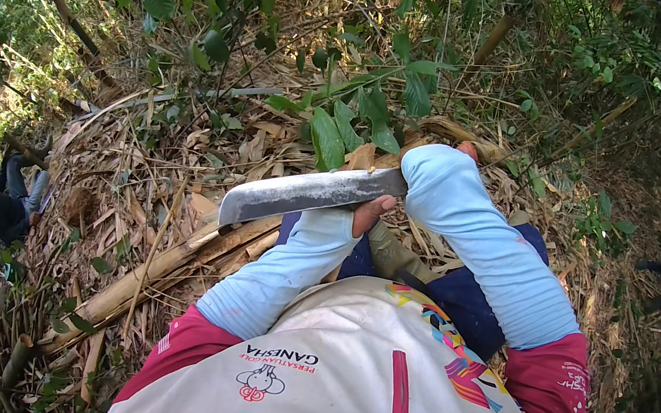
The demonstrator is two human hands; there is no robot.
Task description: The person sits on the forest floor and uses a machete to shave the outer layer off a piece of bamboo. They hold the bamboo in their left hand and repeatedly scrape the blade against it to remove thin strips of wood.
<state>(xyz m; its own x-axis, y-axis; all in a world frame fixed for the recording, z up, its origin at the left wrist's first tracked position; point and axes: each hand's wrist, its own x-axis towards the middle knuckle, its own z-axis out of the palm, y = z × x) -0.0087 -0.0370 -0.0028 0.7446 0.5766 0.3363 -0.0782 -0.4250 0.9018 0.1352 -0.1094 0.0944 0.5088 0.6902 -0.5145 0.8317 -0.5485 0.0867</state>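
Observation:
A machete (pixel 307 195) with a broad, worn grey blade lies slantwise in front of my body, its squared end toward the left. My right hand (pixel 465 149), mostly hidden by its light blue sleeve, is closed around the handle end. Just under the blade near the handle is my left hand (pixel 371 215). Its thumb side shows, and the hand looks closed, but the blade and sleeve hide most of the fingers and whatever they hold. Behind the blade, a dry brown piece (pixel 363 157) sticks up among green leaves (pixel 327 140).
A split bamboo pole (pixel 110 300) runs from the lower left toward my legs. Dry bamboo leaves (pixel 120 168) cover the ground. At the far left a person (pixel 6 203) is low to the ground. Leafy branches (pixel 218 47) and thin stems rise ahead.

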